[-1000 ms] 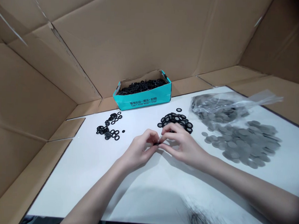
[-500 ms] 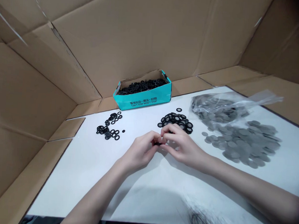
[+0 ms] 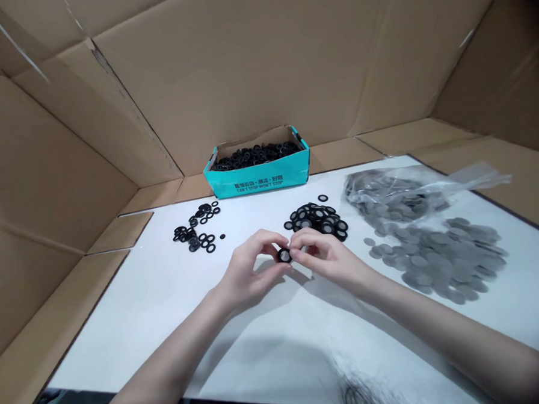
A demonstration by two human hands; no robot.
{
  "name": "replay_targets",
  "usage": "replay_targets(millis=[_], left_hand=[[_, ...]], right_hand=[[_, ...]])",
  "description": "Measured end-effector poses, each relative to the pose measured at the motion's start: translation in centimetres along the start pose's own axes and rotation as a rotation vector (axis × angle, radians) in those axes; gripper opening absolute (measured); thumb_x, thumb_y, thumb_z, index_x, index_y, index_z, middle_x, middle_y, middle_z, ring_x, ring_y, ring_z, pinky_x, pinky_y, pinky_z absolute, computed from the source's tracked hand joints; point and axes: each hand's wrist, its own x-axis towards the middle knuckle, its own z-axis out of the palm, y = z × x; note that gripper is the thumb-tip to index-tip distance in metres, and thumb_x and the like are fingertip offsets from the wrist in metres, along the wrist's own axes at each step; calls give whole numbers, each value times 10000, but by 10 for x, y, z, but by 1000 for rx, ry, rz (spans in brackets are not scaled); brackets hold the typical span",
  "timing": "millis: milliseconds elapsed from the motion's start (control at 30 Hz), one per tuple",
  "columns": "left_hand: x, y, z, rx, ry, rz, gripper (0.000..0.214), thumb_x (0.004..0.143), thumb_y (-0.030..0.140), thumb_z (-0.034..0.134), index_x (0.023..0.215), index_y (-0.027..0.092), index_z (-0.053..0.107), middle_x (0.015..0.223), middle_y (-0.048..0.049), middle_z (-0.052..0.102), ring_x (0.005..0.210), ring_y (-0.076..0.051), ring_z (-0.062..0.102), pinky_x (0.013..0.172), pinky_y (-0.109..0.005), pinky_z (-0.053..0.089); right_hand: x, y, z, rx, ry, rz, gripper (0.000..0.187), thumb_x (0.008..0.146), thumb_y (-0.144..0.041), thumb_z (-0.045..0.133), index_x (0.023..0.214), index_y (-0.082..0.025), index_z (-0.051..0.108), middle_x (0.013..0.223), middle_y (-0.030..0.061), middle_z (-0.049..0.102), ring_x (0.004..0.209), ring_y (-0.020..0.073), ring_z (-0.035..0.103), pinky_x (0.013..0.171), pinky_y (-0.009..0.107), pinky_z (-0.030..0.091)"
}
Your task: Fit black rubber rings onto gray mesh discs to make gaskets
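Note:
Between my two hands is a black rubber ring [image 3: 285, 255] with a grey mesh disc in its middle, its face turned toward me. My left hand [image 3: 256, 264] pinches it between thumb and fingers from the left. The fingertips of my right hand [image 3: 316, 253] close on its right edge. Just beyond my right hand lies a pile of black rings with grey discs in them [image 3: 316, 216]. Farther left are loose black rings [image 3: 195, 231]. To the right spreads a heap of loose grey mesh discs [image 3: 447, 259].
A turquoise box [image 3: 259, 180] full of black rings stands at the back. Behind the grey discs lies a clear plastic bag [image 3: 396, 193] holding more discs. Cardboard walls [image 3: 259, 63] surround the white tabletop [image 3: 140, 328] at the back and sides.
The black ring, seen nearly edge-on before, now shows its face with the grey disc. My fingers have spread a little, and my right hand has shifted slightly.

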Motion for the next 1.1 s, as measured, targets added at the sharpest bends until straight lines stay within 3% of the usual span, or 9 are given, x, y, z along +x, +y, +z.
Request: replay_targets(millis=[167,367,700,967,1100], left_hand=[[-1,0,3,20,79,47,387,814,228,770,1122,217,537,963,-18,627,783,-106,632,743,-235,555],[1,1,6,72,103,140,372,819,217,760,1121,212,543,953,-21,632,796,-112,618,720,-227,549],[-2,-2,11,58,68,182,352,861,166,700,1173,212,546,985,-46,648,846,-131,616,746,-247,551],[-2,-2,6,61,13,199,346,908,128,623,1230,228,545,1053,-63,704,796,-117,637,663,-211,536],[-2,-2,2,111,-68,170,373,937,114,550,1287,243,550,1120,-77,724,862,-145,678,727,-248,556]], right_hand=[[-3,-11,1,267,-87,215,359,838,-524,603,750,-178,633,817,35,576,669,126,483,549,258,356],[-3,-13,7,356,-122,374,451,699,-601,729,753,-168,615,730,0,525,632,101,406,513,234,254],[-3,-7,9,393,-96,364,437,696,-579,749,805,-164,670,829,42,642,714,134,522,560,247,321],[-3,-9,6,349,-127,318,400,768,-549,697,835,-155,676,792,21,612,671,109,486,552,240,320],[-2,-7,5,318,-102,304,347,757,-505,708,814,-166,661,786,12,603,644,104,474,528,232,333]])
